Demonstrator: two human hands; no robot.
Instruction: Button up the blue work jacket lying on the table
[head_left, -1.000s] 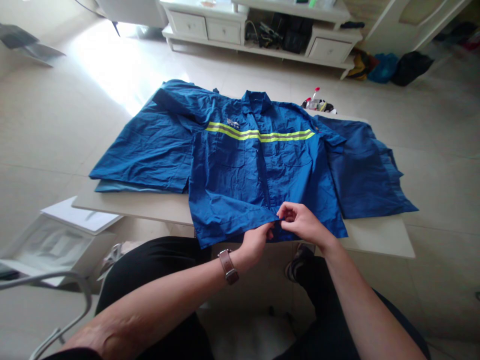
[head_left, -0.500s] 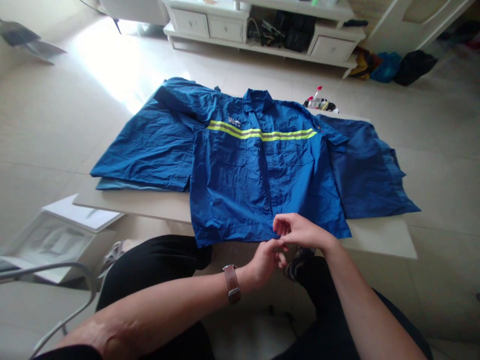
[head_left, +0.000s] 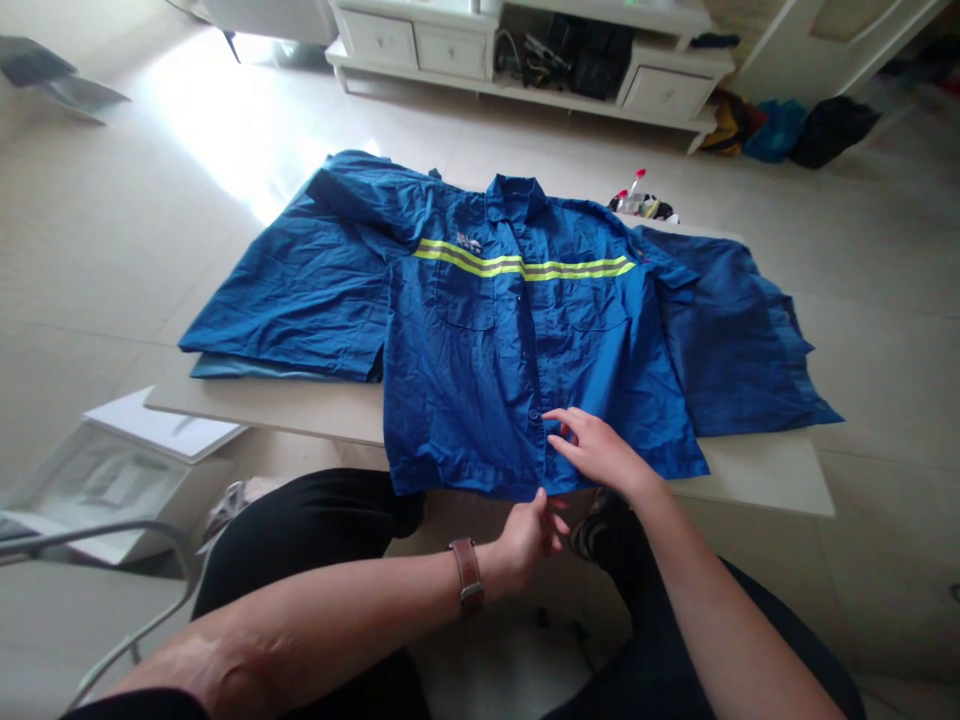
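Lying flat on the pale tabletop [head_left: 757, 475] is a crinkled blue cotton shirt [head_left: 480, 370] with a yellow stripe [head_left: 525, 268]. Right hand [head_left: 600, 455] is resting loosely on its near hem, fingers spread; left hand [head_left: 529, 535] is hovering below the edge, grasping nothing.
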